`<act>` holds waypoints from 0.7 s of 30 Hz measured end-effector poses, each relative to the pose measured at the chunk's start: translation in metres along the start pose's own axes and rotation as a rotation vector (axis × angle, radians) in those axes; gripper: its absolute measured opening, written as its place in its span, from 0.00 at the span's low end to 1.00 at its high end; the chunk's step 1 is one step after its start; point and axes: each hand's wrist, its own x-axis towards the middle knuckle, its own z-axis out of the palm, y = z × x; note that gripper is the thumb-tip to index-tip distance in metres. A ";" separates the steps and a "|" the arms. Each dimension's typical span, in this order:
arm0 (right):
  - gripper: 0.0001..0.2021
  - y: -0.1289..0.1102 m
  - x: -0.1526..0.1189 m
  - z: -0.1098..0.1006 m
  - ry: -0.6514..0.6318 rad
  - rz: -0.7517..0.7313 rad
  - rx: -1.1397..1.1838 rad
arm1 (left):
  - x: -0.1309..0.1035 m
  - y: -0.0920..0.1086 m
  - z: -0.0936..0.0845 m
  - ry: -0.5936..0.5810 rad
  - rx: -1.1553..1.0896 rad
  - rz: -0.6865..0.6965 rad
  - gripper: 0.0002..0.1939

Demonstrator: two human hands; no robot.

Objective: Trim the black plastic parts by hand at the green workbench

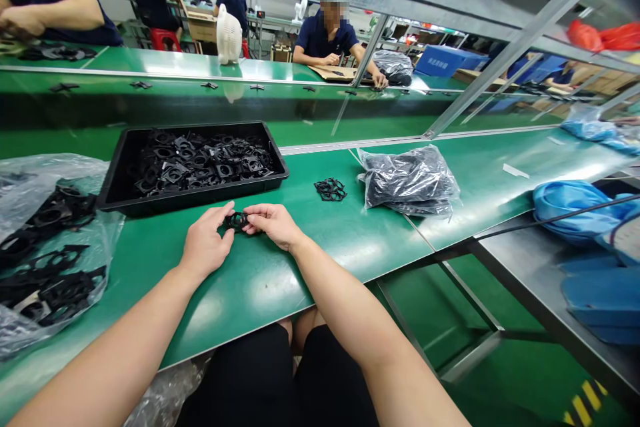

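Holds a black part (237, 220) at the desk (267, 280) with left hand (207, 240) in lightly parted grip and right hand (274, 223) in narrow pinch, just before a tray (263, 183), left of a small pile (331, 189) and bag (410, 180).

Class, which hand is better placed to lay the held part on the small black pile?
Probably the right hand: it pinches the black part and lies nearer the small pile than the left hand.
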 end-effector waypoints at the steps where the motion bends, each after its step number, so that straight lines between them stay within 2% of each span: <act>1: 0.16 0.000 0.000 0.000 -0.002 -0.001 -0.005 | 0.000 0.000 0.000 -0.001 0.001 -0.006 0.27; 8: 0.14 0.000 0.000 0.001 0.031 -0.011 -0.009 | 0.000 0.000 -0.002 0.005 0.004 0.010 0.26; 14: 0.21 -0.001 0.000 0.001 0.056 -0.043 -0.054 | -0.004 0.007 -0.005 0.079 0.039 0.143 0.25; 21: 0.21 0.000 -0.001 0.001 0.040 -0.047 -0.088 | -0.003 0.008 -0.006 0.077 0.041 0.191 0.23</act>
